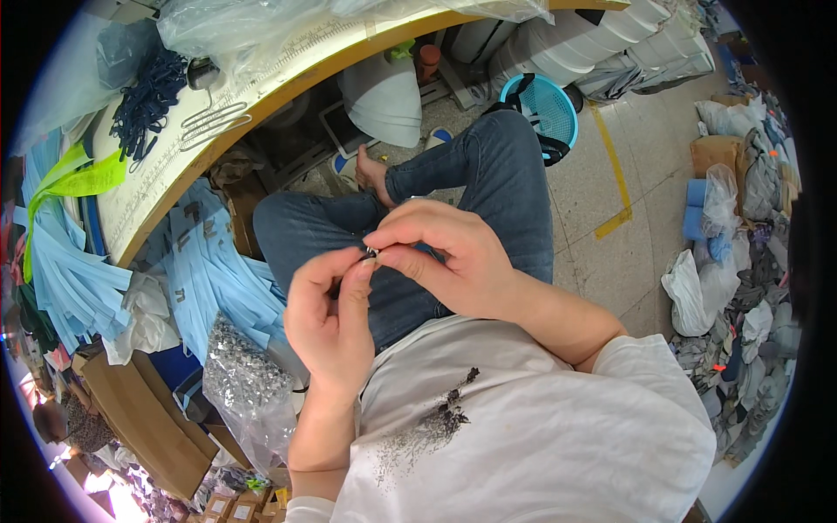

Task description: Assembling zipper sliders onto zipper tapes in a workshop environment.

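Observation:
Above my lap, my left hand (pixel 331 301) and my right hand (pixel 449 253) meet at the fingertips. Between them they pinch a tiny piece, dark with a pale, shiny part (pixel 370 253). Its kind is too small to make out, and the fingertips cover most of it. Thumb and forefinger of each hand press on it, with the left hand's other fingers curled in. Below are my legs in dark blue jeans (pixel 497 174).
A curved table (pixel 166 166) with ruler markings holds dark cords (pixel 148 100) and a bent wire (pixel 214 122). Light-blue strips (pixel 209 253) and a clear bag of small dark pieces (pixel 248 383) lie left. A blue basket (pixel 545 109) stands ahead; cloth heaps (pixel 750 349) line the right.

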A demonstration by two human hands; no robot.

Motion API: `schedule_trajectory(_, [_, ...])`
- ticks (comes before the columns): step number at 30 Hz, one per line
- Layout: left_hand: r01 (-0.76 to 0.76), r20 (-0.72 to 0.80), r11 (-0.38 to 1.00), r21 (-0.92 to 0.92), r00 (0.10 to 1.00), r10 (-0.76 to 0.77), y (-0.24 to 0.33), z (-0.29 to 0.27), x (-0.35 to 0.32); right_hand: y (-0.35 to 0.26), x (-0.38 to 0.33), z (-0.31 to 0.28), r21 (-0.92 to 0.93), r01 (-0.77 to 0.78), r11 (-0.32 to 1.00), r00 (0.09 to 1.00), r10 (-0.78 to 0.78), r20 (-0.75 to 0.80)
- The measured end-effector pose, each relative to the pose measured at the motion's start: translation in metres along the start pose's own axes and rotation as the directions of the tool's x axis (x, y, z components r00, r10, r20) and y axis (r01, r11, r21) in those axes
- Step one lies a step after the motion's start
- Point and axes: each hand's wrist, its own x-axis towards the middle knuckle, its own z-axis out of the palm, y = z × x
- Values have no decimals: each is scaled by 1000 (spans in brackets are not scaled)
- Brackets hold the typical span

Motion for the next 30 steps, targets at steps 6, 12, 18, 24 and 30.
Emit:
schedule_trajectory(6, [-270, 79, 941, 206, 963, 259, -3, -1, 8, 2, 2, -2, -22, 6, 1000, 1000, -7, -25])
schedule_trajectory(12, [-360, 113, 866, 346, 933, 342, 1, 0, 11, -1, 3, -3, -43, 2, 999, 1000, -2, 5])
schedule_trajectory(18, [-332, 91, 892, 306, 943, 320, -1, 4, 12, 1, 6, -4, -26, 12, 1000, 1000, -12, 1])
schedule_trajectory(24, [-402, 204, 792, 460, 916, 346, 8, 4, 14, 2, -1, -3, 220, -114, 969, 992, 123, -29])
schedule_trajectory(30, [-423, 97, 869, 259, 906, 412, -4, 4, 14, 2, -1, -7, 181, -134, 974, 983, 153, -97])
